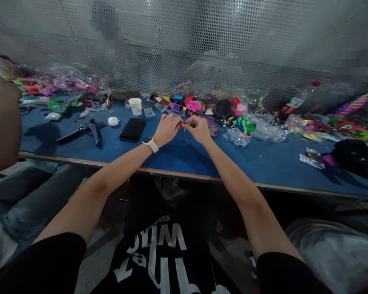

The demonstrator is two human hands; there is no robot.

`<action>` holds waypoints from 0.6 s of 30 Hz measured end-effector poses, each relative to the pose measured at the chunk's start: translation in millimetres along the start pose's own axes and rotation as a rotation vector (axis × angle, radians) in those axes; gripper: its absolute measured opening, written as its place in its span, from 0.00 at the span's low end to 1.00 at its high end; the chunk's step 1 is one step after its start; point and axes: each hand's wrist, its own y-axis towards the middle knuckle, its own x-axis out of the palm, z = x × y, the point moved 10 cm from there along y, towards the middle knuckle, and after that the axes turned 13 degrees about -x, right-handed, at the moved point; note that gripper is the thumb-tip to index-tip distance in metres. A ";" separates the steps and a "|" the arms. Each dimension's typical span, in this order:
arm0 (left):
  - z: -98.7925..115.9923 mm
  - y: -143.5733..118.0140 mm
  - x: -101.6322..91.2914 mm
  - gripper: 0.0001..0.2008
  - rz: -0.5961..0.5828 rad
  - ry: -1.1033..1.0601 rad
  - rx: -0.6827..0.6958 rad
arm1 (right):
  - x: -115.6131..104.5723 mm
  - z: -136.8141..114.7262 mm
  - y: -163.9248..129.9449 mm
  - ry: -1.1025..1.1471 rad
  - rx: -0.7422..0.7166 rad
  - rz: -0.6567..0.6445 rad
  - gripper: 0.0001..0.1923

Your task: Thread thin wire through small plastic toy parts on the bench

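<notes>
At frame centre, a thin thread (182, 131) was pinched between left hand (166, 129) and right hand (198, 128); slippage was judged likely if tension eased.

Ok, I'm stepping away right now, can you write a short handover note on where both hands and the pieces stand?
Left hand: raised over the blue table, fingertips pinched on something too small to make out; white watch on the wrist.
Right hand: pinched fingertip to fingertip against the left; a thin thread hangs below the pinch.
Nearby: black phone and white cup to the left, a heap of coloured small parts just behind the hands.
Done: thread is in hand.
Left: cannot tell; the pinched piece is too small to see.
</notes>
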 end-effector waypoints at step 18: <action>24.7 -8.4 3.9 0.16 0.030 0.048 0.198 | 23.8 29.0 -14.2 0.406 0.394 -0.041 0.43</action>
